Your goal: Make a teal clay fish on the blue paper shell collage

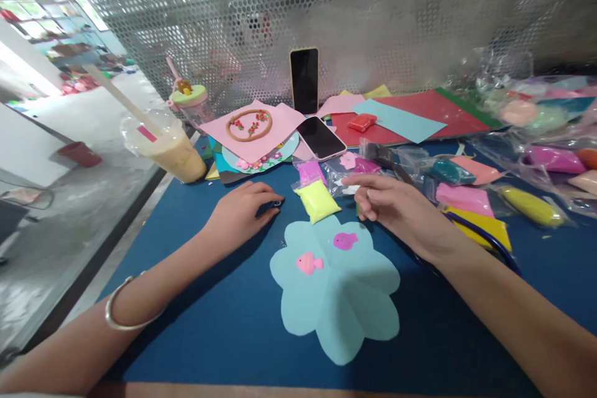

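Observation:
A light-blue flower-shaped paper (pixel 345 305) lies flat, with a pink clay fish (pixel 308 263) and a purple clay fish (pixel 345 240) on its upper petals. My left hand (pixel 247 210) rests on the blue table left of the paper, thumb and fingers closed around something small and dark with a shiny bit, too small to name. Above the paper's upper right edge is my right hand (pixel 392 204), index finger stretched out near a white packet (pixel 347 189), other fingers curled; I see nothing held in it. A yellow clay packet (pixel 318 200) overlaps the paper's top edge, beside a purple packet (pixel 310 171).
A drink cup with straw (pixel 172 152) stands at the left edge. One phone (pixel 305 81) leans upright at the back; another phone (pixel 321 138) lies flat. Coloured papers (pixel 396 115) and several clay bags (pixel 555 158) fill the back and right. Blue-handled scissors (pixel 485 236) lie beneath my right wrist.

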{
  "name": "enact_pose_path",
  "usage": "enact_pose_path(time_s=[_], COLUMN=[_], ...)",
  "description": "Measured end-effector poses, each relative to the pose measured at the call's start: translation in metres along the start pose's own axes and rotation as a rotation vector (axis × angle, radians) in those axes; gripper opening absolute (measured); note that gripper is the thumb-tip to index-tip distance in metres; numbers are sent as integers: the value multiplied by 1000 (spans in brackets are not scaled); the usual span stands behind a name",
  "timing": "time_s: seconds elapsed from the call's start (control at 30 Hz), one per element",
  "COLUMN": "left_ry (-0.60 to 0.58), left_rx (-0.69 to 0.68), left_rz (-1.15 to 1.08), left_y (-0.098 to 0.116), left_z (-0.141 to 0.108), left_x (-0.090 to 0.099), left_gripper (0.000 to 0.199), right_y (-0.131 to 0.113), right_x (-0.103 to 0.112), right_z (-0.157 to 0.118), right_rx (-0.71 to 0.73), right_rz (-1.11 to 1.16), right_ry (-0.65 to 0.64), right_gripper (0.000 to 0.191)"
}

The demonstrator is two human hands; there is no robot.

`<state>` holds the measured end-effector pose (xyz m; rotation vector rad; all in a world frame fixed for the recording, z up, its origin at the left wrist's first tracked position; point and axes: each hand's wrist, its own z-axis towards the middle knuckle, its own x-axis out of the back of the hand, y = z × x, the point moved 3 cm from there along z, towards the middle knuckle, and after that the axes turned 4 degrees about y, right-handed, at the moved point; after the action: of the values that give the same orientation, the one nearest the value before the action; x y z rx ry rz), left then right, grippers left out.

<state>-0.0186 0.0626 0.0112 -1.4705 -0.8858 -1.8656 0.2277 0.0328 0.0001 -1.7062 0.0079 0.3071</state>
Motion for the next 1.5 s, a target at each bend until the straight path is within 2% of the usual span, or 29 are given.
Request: enact_pose_path(time_s=[0.23, 0.33, 0.47, 0.6, 0.77, 0.93, 1.1, 1.23, 1.5], left_ry=[75, 125, 308, 382, 420, 437, 439, 461, 449], left_rx=[56, 105, 217, 223, 137, -129, -304, -317, -260], left_rz=[-78, -135, -381, -511, -474, -388, -371, -376, -428], left_y=[1, 5, 9, 18, 44, 76, 88, 88, 84], left_z=[8, 14, 20, 19, 11, 13, 21, 23, 21], left_x=[3, 16, 39, 49, 48, 46, 40, 39, 34], left_gripper=[17, 18, 17, 13, 8, 5, 5, 8, 9], right_y=[-1, 0, 1, -2, 1, 5, 3, 1, 1], right_x=[-7, -9, -10, -12, -17, -22, -22, -19, -20], right_z=[-4, -4, -5, -7, -10, -12, -11, -11, -10], right_rx=[19, 62, 109, 131, 125, 137, 226, 246, 207], right_rz=[-55, -119, -160, -197, -228, -181, -206, -212, -182], right_ry=[36, 13, -24, -16, -6, 1, 32, 66, 62], right_gripper=[27, 28, 26, 23, 25, 28, 23, 17, 19])
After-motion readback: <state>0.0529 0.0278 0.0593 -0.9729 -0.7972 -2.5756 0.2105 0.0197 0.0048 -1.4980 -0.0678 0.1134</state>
